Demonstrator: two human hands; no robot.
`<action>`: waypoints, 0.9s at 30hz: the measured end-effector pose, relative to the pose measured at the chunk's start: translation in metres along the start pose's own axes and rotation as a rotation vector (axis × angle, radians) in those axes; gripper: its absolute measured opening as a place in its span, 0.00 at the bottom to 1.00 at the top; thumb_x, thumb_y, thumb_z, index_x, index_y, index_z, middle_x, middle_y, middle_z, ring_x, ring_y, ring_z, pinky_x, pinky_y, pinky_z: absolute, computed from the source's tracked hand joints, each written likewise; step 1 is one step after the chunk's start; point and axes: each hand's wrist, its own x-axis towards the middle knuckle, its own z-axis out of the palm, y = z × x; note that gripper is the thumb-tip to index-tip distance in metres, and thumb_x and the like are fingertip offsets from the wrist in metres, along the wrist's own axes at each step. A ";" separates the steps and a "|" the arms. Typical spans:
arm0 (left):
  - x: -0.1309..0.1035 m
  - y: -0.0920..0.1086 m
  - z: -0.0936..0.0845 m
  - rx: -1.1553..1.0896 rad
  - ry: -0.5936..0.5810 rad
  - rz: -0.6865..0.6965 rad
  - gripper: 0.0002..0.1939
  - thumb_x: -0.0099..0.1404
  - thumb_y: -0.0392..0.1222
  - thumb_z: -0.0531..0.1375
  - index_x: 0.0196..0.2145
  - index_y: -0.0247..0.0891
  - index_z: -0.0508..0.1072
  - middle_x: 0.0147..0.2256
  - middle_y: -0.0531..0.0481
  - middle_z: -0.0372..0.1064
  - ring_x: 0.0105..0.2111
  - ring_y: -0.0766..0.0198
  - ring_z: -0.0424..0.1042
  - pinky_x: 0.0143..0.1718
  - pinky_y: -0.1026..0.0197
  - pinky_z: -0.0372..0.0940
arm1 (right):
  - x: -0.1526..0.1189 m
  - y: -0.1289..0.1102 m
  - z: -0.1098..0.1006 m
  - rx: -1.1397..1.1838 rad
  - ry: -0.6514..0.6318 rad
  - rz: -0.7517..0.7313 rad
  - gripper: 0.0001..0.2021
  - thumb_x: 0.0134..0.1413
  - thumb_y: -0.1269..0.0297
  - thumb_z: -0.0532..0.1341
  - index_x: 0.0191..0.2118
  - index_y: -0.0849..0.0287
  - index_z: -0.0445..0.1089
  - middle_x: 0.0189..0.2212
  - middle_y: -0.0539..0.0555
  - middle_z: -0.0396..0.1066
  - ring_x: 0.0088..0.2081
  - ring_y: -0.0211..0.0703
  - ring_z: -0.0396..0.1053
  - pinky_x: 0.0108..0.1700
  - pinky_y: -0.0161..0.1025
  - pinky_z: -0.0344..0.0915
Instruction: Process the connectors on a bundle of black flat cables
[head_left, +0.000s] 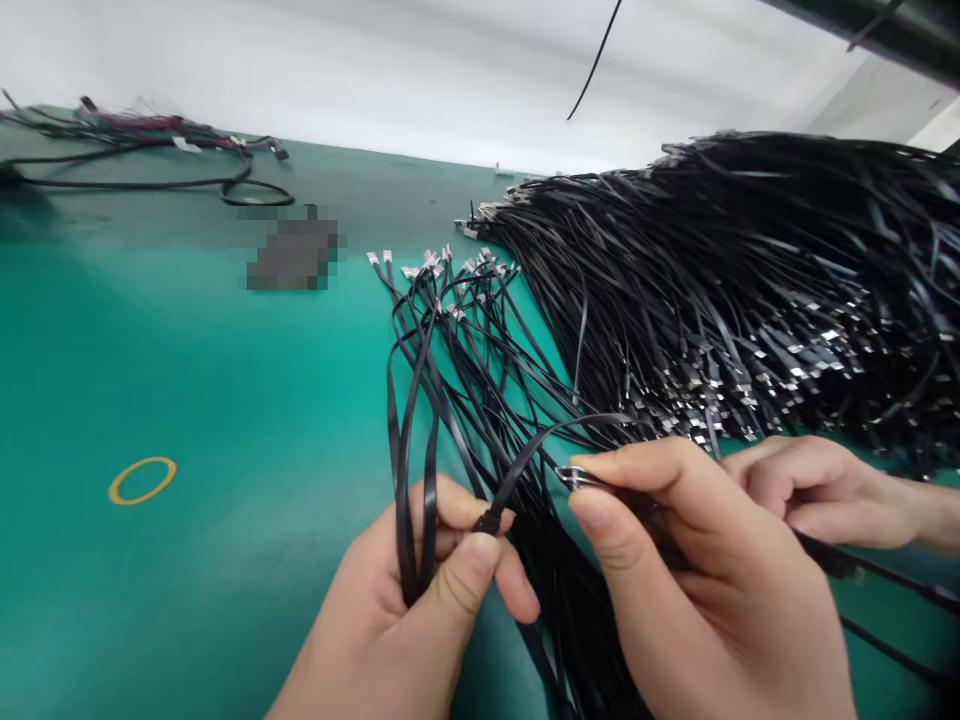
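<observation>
My left hand (420, 610) is closed around several flat black cables (409, 480). Between its thumb and finger it pinches the black plug end (487, 523) of one cable, whose flat strip arcs up and to the right. My right hand (712, 570) is closed too, its thumb and forefinger pinching a cable by its shiny metal connector (576, 477). The two hands are close together but apart. Behind and under them lies a loose bunch of black cables (495, 400) with pale metal tips fanned toward the back.
A large heap of black cables (720, 250) fills the right side of the green table (247, 400). Another person's hand (832, 490) works beside my right hand. A yellow ring (142, 481) lies at left, and tangled wires (172, 130) lie at the back left.
</observation>
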 end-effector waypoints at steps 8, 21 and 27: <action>-0.001 -0.001 -0.005 0.036 -0.057 -0.048 0.14 0.63 0.53 0.65 0.33 0.42 0.69 0.24 0.50 0.76 0.25 0.63 0.72 0.16 0.67 0.55 | -0.017 -0.001 -0.004 0.043 0.082 -0.007 0.17 0.63 0.55 0.64 0.56 0.45 0.68 0.43 0.58 0.76 0.37 0.50 0.76 0.31 0.46 0.71; 0.004 0.001 -0.001 0.087 -0.056 -0.046 0.19 0.62 0.58 0.64 0.27 0.40 0.68 0.23 0.50 0.75 0.15 0.71 0.61 0.11 0.68 0.46 | -0.020 0.004 0.007 0.410 -0.075 0.092 0.15 0.65 0.56 0.61 0.55 0.40 0.68 0.38 0.58 0.75 0.35 0.52 0.74 0.29 0.48 0.71; 0.000 -0.001 -0.004 0.123 -0.044 -0.150 0.24 0.58 0.66 0.63 0.27 0.40 0.67 0.19 0.55 0.69 0.08 0.78 0.46 0.08 0.70 0.42 | -0.017 -0.008 0.008 0.697 -0.172 0.237 0.08 0.64 0.56 0.61 0.48 0.41 0.70 0.32 0.56 0.71 0.33 0.52 0.71 0.29 0.48 0.69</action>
